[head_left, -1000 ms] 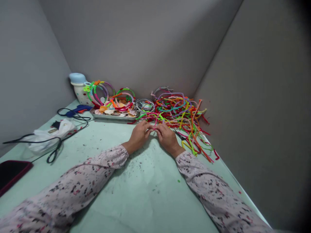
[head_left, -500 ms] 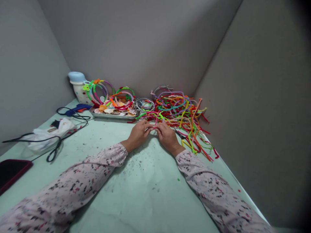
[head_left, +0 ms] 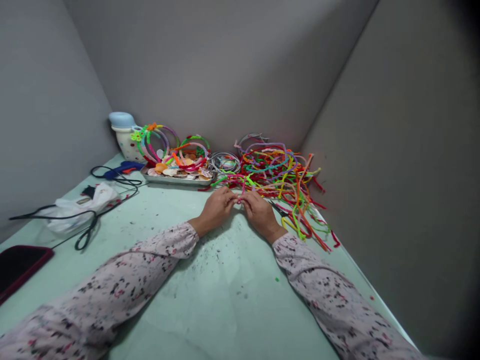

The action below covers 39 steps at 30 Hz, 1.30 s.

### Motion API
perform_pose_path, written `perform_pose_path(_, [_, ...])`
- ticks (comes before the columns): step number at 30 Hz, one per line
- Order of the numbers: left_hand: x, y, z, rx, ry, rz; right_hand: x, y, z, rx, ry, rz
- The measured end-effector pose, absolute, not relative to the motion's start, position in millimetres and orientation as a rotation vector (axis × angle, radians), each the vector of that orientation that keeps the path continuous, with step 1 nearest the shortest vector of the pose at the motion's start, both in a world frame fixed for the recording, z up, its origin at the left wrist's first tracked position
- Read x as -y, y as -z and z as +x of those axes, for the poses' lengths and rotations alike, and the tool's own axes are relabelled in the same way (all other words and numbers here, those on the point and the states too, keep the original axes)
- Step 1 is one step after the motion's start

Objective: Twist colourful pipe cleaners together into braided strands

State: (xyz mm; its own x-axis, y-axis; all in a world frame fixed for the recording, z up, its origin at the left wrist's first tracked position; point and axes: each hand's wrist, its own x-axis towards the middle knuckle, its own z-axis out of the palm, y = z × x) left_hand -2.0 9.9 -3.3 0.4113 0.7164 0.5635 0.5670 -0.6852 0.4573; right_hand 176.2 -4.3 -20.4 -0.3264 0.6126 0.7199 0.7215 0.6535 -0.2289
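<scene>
My left hand [head_left: 216,209] and my right hand [head_left: 259,212] meet at the fingertips over the table, each closed in a pinch. Between them is a pink pipe cleaner [head_left: 239,201], a short bit of it showing at the fingers; the rest is partly hidden by the hands. Just behind lies a tangled heap of coloured pipe cleaners [head_left: 270,165]. Scissors with yellow handles [head_left: 287,220] rest to the right of my right hand, partly under loose strands.
A metal tray [head_left: 176,180] holds shells and colourful hoops [head_left: 159,142]. Coiled grey wire [head_left: 224,162] sits beside it. Leftward are a cup with a blue lid [head_left: 123,120], a white plastic bag [head_left: 73,215], a black cord [head_left: 90,235] and a phone [head_left: 22,267]. Grey walls border the table.
Both hands stay pinched together on the pink pipe cleaner, with slight finger movement. The whole view has shifted a little.
</scene>
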Motion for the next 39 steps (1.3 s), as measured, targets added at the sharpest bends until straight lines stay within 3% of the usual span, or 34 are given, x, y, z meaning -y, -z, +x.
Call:
perform_pose_path(20, [-11.2, 1.8, -2.5, -1.079, -1.118, 2.471, 5.8, 17.7, 176.5, 2.046, 0.118, -1.014])
perform_pose_path(30, [-9.0, 3.9, -3.1, -1.045, -1.295, 2.439, 5.3, 14.9, 175.0, 1.995, 0.085, -1.005])
perform_pose_path(39, [-1.0, -7.6, -3.2, -1.269, -1.665, 2.230, 3.1, 11.2, 176.9, 1.818, 0.100, -1.034])
